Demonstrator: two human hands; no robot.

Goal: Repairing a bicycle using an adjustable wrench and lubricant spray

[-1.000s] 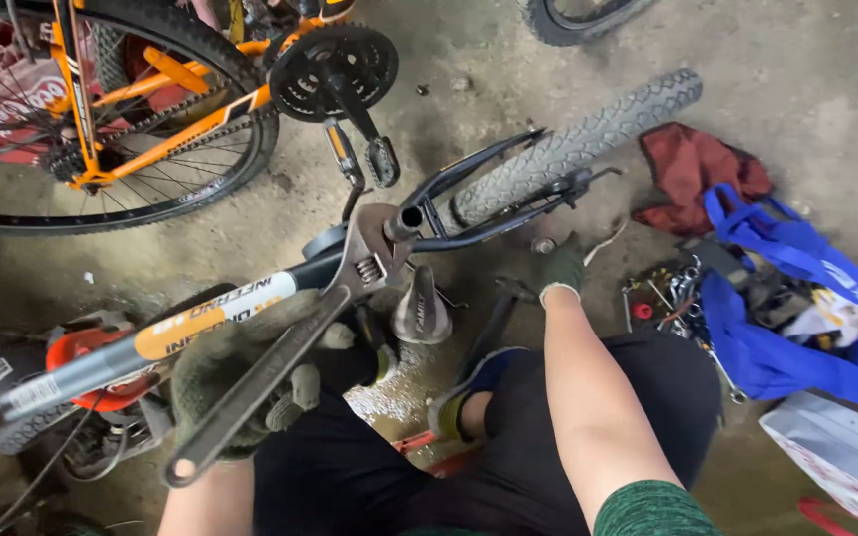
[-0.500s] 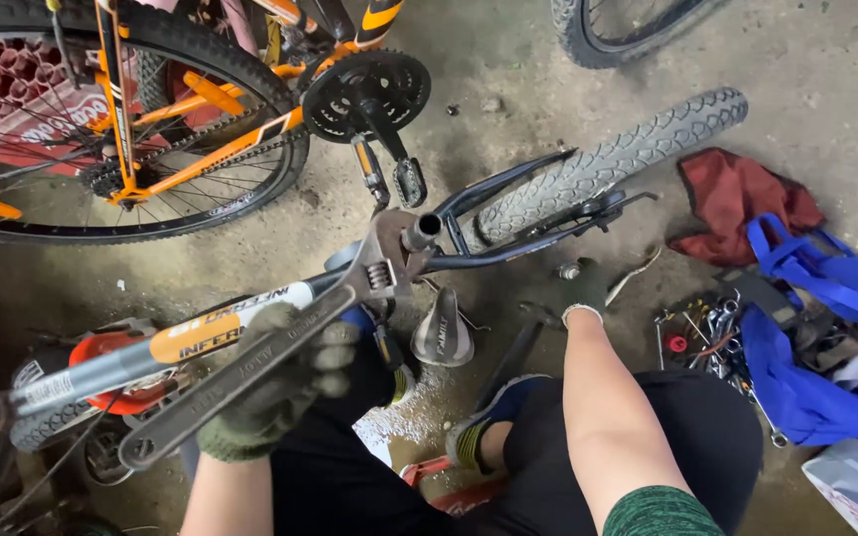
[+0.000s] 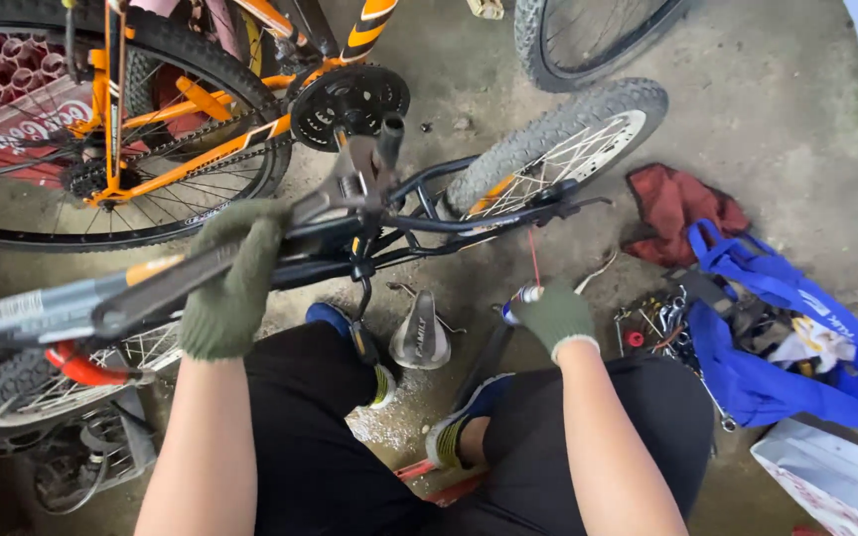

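Your gloved left hand point(image 3: 230, 283) is wrapped tight around the handle of a large wrench point(image 3: 250, 248), whose head sits up at the top of the black bicycle frame point(image 3: 419, 223) lying across your knees. Your gloved right hand point(image 3: 553, 318) is curled around a small spray can point(image 3: 516, 298) with a thin red straw, held just below the handlebar point(image 3: 548, 203). You are squatting on the concrete floor point(image 3: 777, 119), sneakers planted either side of a loose bicycle saddle point(image 3: 421, 333). Behind the frame stands an orange bicycle point(image 3: 181, 119), its chainring point(image 3: 350, 99) close to the wrench head. To your right, a blue bag point(image 3: 786, 357) spills tools beside a red rag point(image 3: 682, 208).
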